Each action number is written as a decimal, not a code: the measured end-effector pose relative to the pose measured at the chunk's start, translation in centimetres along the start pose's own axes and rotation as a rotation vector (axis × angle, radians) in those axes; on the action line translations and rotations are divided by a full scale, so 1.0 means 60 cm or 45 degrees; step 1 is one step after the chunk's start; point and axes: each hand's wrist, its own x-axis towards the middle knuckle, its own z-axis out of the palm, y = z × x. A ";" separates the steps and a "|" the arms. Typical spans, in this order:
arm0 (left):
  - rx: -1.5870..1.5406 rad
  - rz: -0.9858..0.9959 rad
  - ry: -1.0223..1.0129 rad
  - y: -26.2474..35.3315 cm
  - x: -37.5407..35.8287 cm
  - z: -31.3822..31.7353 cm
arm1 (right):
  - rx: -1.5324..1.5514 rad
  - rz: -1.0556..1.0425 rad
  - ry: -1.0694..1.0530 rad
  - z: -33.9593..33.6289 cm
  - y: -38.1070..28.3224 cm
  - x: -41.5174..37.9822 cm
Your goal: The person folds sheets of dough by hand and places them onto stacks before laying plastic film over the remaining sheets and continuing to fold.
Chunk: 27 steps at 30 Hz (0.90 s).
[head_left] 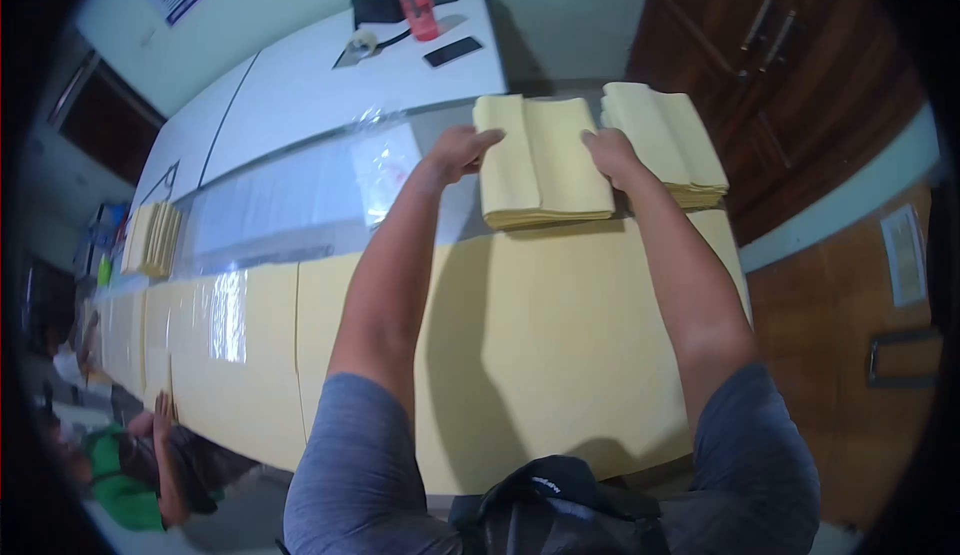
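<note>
A stack of folded pale yellow sheets [560,155] lies at the far edge of the yellow-covered table, between my two hands. My left hand [462,153] is closed on its left side, with the thumb on top. On the right side my right hand [611,158] grips the same stack, its thumb over the edge and its other fingers mostly hidden. Close by on the right sits a second stack of folded yellow sheets [665,140], near my right hand.
Large yellow sheets [550,345] cover the near table. Behind stands a white table [300,85] with a red bottle [417,7], a phone [453,52] and a tape roll [364,43]. More folded sheets [152,239] stand at left, where a person in green [125,475] works.
</note>
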 end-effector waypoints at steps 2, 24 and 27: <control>-0.013 0.099 0.065 -0.003 -0.005 0.009 | -0.289 -0.081 0.085 0.022 0.038 0.017; 1.466 0.112 1.059 -0.268 -0.110 -0.368 | 0.510 0.158 0.560 0.003 0.060 -0.561; 1.469 0.214 1.148 -0.264 -0.119 -0.361 | 0.473 0.160 0.493 0.027 0.040 -0.581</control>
